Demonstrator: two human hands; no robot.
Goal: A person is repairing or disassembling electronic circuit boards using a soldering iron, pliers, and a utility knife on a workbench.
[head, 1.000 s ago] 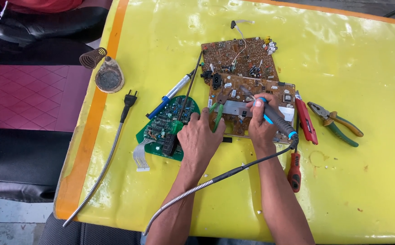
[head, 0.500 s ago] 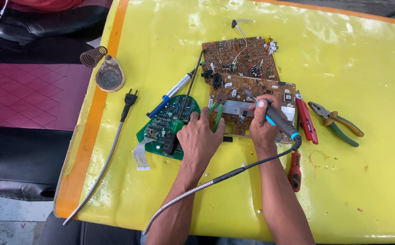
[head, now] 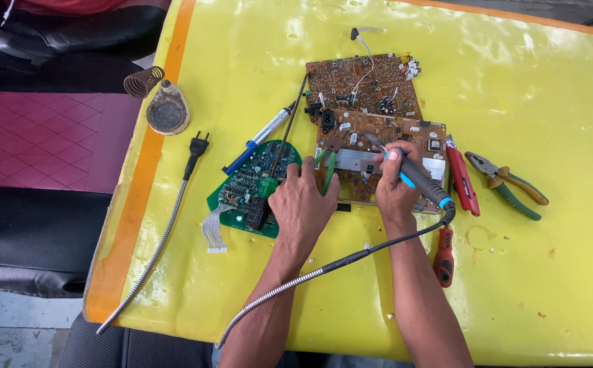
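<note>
My right hand (head: 395, 191) grips a soldering iron (head: 416, 174) with a black and blue handle, its tip down on a brown circuit board (head: 378, 129) near a silver strip. My left hand (head: 303, 204) holds small green-handled pliers (head: 328, 167) against the same board's left part. A green rounded circuit board (head: 249, 184) lies just left of my left hand. The iron's braided cable (head: 296, 279) runs back between my forearms.
A desoldering pump (head: 259, 140) lies by the green board. Red cutter (head: 461, 178), green-handled pliers (head: 508, 184) and a red screwdriver (head: 444, 255) sit right of the board. An iron stand (head: 163, 105) and a plug (head: 198, 146) lie at the yellow table's (head: 549, 102) left edge.
Both hands stay on the brown board; the soldering iron has shifted only slightly. Nothing else has moved.
</note>
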